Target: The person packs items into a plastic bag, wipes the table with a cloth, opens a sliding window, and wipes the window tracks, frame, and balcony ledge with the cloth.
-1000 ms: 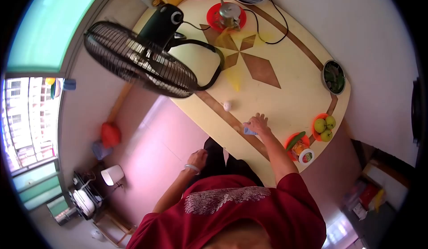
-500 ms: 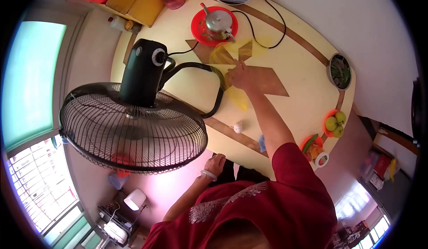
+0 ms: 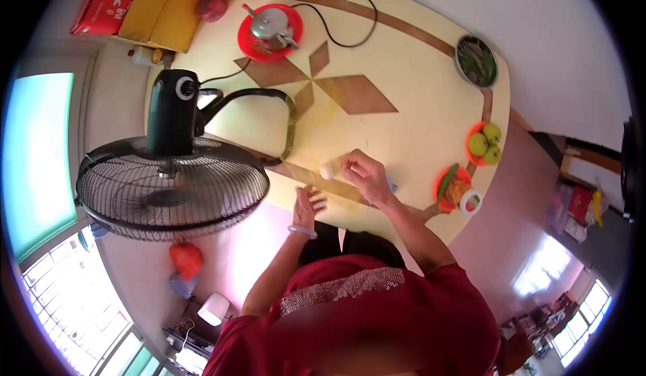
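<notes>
My right hand (image 3: 367,177) is over the near part of the table, its fingers curled on a thin, see-through yellow plastic bag (image 3: 346,191). The bag is smeared by motion and spreads faintly toward the fan stand. Beside those fingertips lies a small white bulb (image 3: 328,172), which looks like garlic. My left hand (image 3: 308,206), with a pale bangle at the wrist, is at the table's near edge. Its fingers are spread, close to the bag; whether they touch it I cannot tell. A small blue item (image 3: 392,185) is partly hidden behind my right wrist.
A black fan (image 3: 171,154) stands at the left. Farther back, a red plate (image 3: 241,36) holds a metal teapot (image 3: 270,25). To the right are a bowl of leafy greens (image 3: 476,60), green fruit (image 3: 478,144), and an orange plate with a green vegetable (image 3: 447,182) and a white-lidded jar (image 3: 470,203).
My right hand has drawn back from mid-table toward my body, bringing the yellow bag along. My left hand has risen to the table edge and its fingers have spread. The view has shifted.
</notes>
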